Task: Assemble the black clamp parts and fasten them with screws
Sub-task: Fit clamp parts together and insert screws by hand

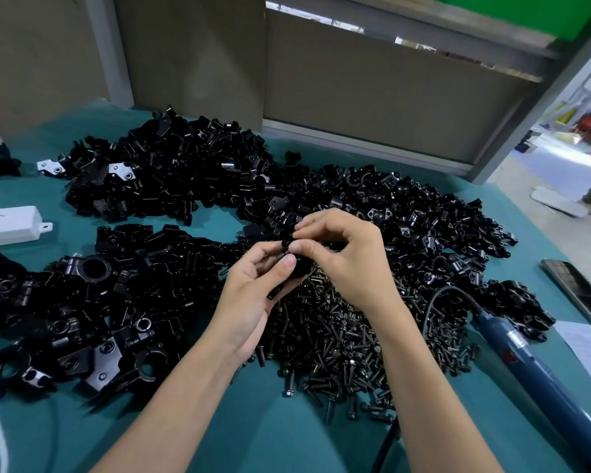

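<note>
White box (9, 221) at far left of the counter (287, 438). Heaps of black clamp parts (171, 172) fill left and upper centre. Mid-frame, your left hand (253, 295) cups one clamp part (296, 268), fingers curled round it, thumb on top. Your right hand (342, 257) meets it, thumb and forefinger pinching a small black piece against it; screw or not, can't tell. Loose screws (338, 353) heaped under both hands. Blue power driver (526, 363) lower right, phone (577, 291) at right edge.
</note>
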